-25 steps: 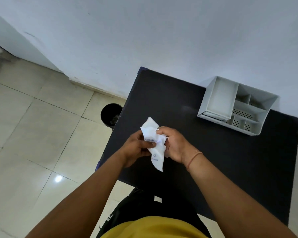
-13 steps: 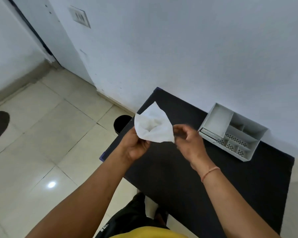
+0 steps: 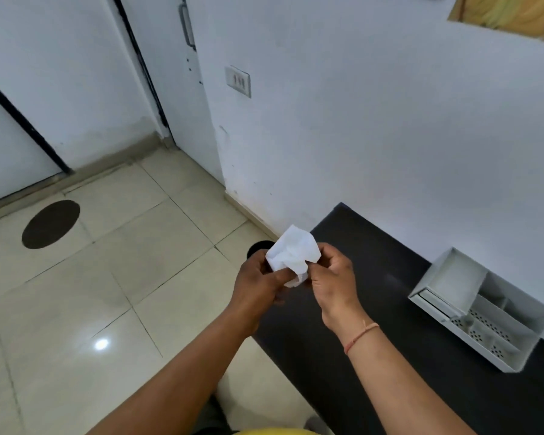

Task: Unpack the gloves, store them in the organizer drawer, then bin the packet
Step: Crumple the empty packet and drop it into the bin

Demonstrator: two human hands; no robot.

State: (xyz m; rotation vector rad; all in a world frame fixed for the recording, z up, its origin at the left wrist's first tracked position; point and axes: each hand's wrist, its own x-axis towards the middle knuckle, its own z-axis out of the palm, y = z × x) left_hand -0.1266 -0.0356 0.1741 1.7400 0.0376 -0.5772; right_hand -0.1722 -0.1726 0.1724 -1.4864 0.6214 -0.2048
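Head view: both hands pinch the white packet (image 3: 291,257), left hand (image 3: 258,285) low, right hand (image 3: 332,282) at its edge. Spread open half a second ago, it is now crumpled, so binning probably comes next. The black bin (image 3: 258,246) sits below, beside the dark table (image 3: 390,356) holding the organizer (image 3: 484,312), against a white wall.

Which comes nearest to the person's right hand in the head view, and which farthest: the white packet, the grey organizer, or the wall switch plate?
From the right hand:
1. White packet, pinched in its fingers, also held by the left hand.
2. Grey organizer, to the right on the black table.
3. Wall switch plate, high on the wall.
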